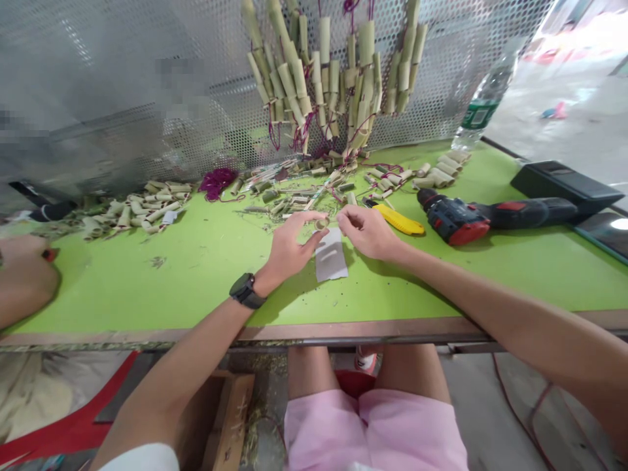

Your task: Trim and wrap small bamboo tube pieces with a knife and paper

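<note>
My left hand (293, 246), with a black watch on its wrist, is closed on a short bamboo tube (321, 224); the tube's open end faces me. Close beside it on the right, my right hand (366, 230) has its thumb and fingertips drawn together in a pinch. What lies between those fingertips, if anything, is too small to make out. Under both hands a small white paper (331, 258) lies on the green table (196, 281). A yellow utility knife (400, 219) rests just beyond my right hand.
A cordless drill (456, 219) lies at right, below a water bottle (483, 108). Bamboo pieces (140, 208) are heaped at left, near another person's hand (24, 255). Tied bamboo tubes (336, 85) hang against a perforated metal screen (196, 104). Purple string (216, 184) and scraps lie behind my hands.
</note>
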Action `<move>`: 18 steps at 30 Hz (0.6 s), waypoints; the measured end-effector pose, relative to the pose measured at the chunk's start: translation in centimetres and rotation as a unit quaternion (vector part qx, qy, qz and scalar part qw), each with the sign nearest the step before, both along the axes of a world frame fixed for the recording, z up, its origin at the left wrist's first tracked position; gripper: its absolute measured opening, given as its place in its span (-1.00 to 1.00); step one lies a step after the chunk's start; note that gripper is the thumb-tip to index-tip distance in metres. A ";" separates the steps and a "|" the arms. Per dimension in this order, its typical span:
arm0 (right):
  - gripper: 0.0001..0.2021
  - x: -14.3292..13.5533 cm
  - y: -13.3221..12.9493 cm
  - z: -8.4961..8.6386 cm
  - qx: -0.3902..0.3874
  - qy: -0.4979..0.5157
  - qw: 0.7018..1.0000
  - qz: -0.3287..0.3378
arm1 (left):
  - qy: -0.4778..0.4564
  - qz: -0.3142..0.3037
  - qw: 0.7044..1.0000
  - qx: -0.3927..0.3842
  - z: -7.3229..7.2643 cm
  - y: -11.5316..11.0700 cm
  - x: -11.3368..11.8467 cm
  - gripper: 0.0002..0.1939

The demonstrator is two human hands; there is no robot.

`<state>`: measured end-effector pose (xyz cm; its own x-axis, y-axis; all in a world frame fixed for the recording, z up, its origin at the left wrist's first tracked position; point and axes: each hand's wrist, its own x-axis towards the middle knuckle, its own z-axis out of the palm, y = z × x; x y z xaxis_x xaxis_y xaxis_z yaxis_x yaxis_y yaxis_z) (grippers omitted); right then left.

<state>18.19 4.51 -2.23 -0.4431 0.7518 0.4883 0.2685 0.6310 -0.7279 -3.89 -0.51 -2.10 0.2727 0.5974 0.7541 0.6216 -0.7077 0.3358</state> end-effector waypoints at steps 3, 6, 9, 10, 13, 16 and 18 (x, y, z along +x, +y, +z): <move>-0.60 0.6 0.9 -0.2 -0.013 0.018 0.999 -0.037 | -0.050 -0.005 0.999 -0.002 0.3 0.1 -0.4 -0.77; -0.58 1.2 1.9 -0.3 -0.023 0.046 0.995 -0.085 | -0.107 -0.002 0.994 -0.016 0.3 0.6 -1.0 -0.76; -0.53 1.5 2.3 -0.2 -0.031 0.080 0.988 -0.130 | -0.124 -0.001 0.992 -0.032 -0.1 1.0 -1.4 -0.75; -0.51 1.5 2.3 -0.2 -0.033 0.087 0.986 -0.140 | -0.120 0.000 0.992 -0.034 -0.3 1.1 -1.4 -0.75; -0.51 1.5 2.2 -0.2 -0.057 0.083 0.984 -0.147 | -0.091 0.008 0.996 -0.021 -0.5 0.9 -1.2 -0.73; -0.83 1.3 2.2 -0.5 -0.124 0.060 0.983 -0.125 | -0.051 0.005 0.999 0.002 -0.3 0.7 -0.9 -0.72; -0.67 1.1 2.2 -0.7 -0.154 0.038 0.981 -0.109 | -0.029 0.002 1.000 0.010 -0.2 0.5 -0.8 -0.74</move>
<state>19.31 6.75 -2.96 -0.2258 0.9421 0.2481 0.3102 0.3109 -0.8984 -4.74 0.04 -2.30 0.2253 0.5823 0.7811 0.6041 -0.7125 0.3570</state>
